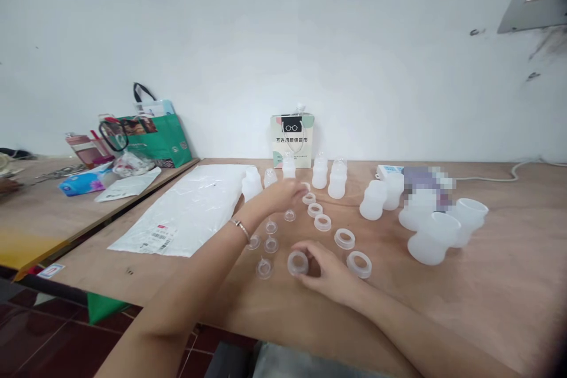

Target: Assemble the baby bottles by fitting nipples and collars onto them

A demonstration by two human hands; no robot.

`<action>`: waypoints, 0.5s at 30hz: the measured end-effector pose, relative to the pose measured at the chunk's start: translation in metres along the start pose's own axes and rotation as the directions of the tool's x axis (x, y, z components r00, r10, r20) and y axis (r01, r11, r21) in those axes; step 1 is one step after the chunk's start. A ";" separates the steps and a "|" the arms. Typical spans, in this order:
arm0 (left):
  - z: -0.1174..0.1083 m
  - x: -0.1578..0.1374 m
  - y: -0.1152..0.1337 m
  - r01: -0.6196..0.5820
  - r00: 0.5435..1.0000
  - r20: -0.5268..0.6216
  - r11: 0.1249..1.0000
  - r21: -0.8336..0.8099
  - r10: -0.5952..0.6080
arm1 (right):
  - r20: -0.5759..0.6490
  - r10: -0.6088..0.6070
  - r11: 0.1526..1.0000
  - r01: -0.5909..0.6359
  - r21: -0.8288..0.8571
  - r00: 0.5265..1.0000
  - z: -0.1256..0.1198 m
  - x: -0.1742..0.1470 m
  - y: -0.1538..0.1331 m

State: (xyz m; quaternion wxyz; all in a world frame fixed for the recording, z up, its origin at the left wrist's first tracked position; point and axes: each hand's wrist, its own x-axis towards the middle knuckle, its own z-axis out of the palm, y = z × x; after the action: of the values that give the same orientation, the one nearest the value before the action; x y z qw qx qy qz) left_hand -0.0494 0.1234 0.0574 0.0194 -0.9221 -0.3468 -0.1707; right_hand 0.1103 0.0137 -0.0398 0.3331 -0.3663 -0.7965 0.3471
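Observation:
My right hand [325, 269] is closed around a translucent bottle collar ring [297, 263], thumb and fingers gripping its rim just above the table. Farther forward, my left hand [290, 194] has its fingers pinched together by the far end of a row of similar rings [322, 222]; what they hold, if anything, is hidden. Clear bottle nipples [264, 268] lie in loose columns left of my right hand. Two more collar rings [359, 264] rest to the right of it. Behind my left hand stand baby bottles with clear domed caps [338, 178].
Several frosted bottle bodies [434, 239] stand at the right. A white plastic mailing bag [186, 207] lies flat on the left. Against the wall stands a paper bag [292, 139]. A green shopping bag [163, 139] and tissue pack [86, 182] sit on the adjoining table.

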 end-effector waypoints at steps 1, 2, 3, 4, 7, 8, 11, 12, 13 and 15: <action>0.005 -0.011 0.000 -0.004 0.998 0.067 0.999 0.040 0.001 | -0.025 0.025 1.000 -0.025 0.008 0.999 0.000 0.001 0.001; 0.011 -0.020 -0.001 -0.004 0.993 0.118 0.996 0.095 -0.008 | -0.051 0.049 0.999 -0.048 0.023 0.997 0.000 0.002 0.002; 0.018 -0.026 -0.001 -0.003 0.988 0.154 0.988 0.155 -0.021 | -0.072 0.072 0.997 -0.069 0.046 0.995 -0.001 0.003 0.002; 0.024 -0.030 -0.001 -0.001 0.984 0.176 0.977 0.212 -0.037 | -0.095 0.097 0.993 -0.090 0.082 0.991 -0.002 0.004 0.002; 0.041 -0.034 -0.001 0.017 0.977 0.195 0.951 0.310 -0.081 | -0.121 0.215 0.929 -0.165 0.331 0.969 -0.005 0.007 -0.004; 0.045 -0.035 -0.001 0.023 0.976 0.197 0.949 0.314 -0.089 | -0.092 0.264 0.866 -0.194 0.461 0.960 -0.007 0.007 -0.006; 0.053 -0.036 0.000 0.033 0.973 0.205 0.947 0.320 -0.103 | 0.104 0.342 0.550 -0.289 0.783 0.934 -0.011 0.010 -0.009; 0.054 -0.037 0.000 0.034 0.973 0.207 0.946 0.321 -0.105 | 0.160 0.342 0.451 -0.311 0.837 0.926 -0.013 0.010 -0.010; 0.055 -0.038 0.000 0.037 0.973 0.206 0.946 0.323 -0.108 | 0.197 0.340 0.375 -0.325 0.868 0.919 -0.014 0.011 -0.010; 0.055 -0.039 -0.001 0.045 0.972 0.206 0.944 0.326 -0.117 | 0.217 0.337 0.285 -0.320 0.904 0.916 -0.017 0.011 -0.008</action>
State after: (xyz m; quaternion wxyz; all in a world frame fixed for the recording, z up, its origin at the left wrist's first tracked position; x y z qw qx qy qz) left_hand -0.0607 0.1073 -0.0075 0.1223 -0.9049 -0.4076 -0.0089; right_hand 0.1149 0.0236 -0.0211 0.4079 -0.2726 -0.3659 0.7908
